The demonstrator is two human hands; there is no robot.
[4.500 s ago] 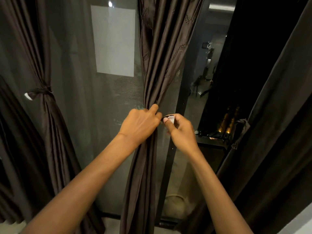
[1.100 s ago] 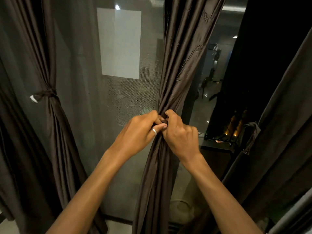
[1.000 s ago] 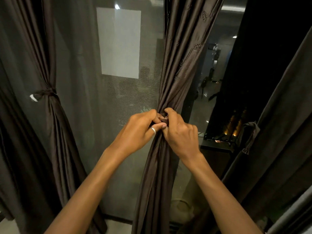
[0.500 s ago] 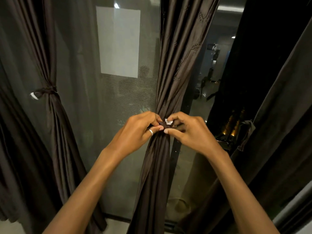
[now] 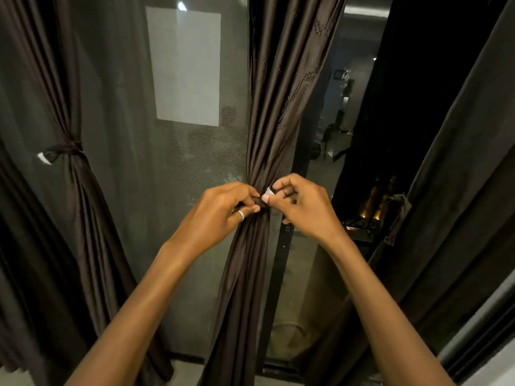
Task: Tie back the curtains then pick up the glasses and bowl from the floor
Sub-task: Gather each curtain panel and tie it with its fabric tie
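Dark window glass [image 5: 125,112] behind, pale rectangle [image 5: 186,65] on it, upper centre. Strip of pale floor [image 5: 16,378] at bottom left.

Left curtain [image 5: 86,207]: gathered, left tie [image 5: 66,147] wrapped round its waist, white tag [image 5: 44,158] sticking out to the left.

Mid curtain [image 5: 278,107]: hangs centre frame, bunched to a narrow waist right between both hands, fanning out again below.

Left hand [image 5: 223,211]: fingers curled, thumb and forefinger pinching the dark band [image 5: 259,202] against the bunched fabric. Ring [image 5: 241,215] on one finger.

Right hand [image 5: 305,208]: just beside the left, thumb and forefinger pinching a small white tab [image 5: 268,191] at the band's end. Other fingers loosely curled, nothing in them.

Right curtain [image 5: 459,190]: hangs ungathered along the right edge, loose tie [image 5: 401,213] dangling at its inner edge. Warm lights show beside it; can't tell what they are.
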